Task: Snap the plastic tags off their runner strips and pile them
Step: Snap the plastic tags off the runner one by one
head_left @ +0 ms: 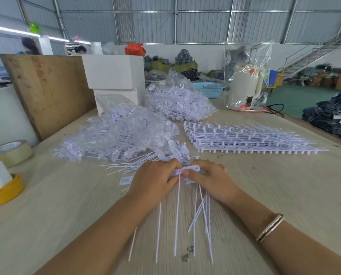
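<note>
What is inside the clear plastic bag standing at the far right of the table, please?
The clear plastic bag holds a cream electric kettle. The kettle's inside cannot be seen; its lid is shut.

Pale wood table (284,187): stacked tag strips (249,138), bagged strips (124,130), loose tags (138,165), tape rolls (11,151), kettle (245,86), white boxes (114,76).

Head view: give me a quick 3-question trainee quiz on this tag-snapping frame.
1. True or false: both hands grip the same tag strip.
2. Where is the neat stack of strips? A) front-left of the hands B) beyond the hands, to the right C) inside the blue basket
3. Fill in: the right wrist wears a ____.

Key:
1. True: left hand and right hand pinch it together.
2. B
3. bracelet
</note>
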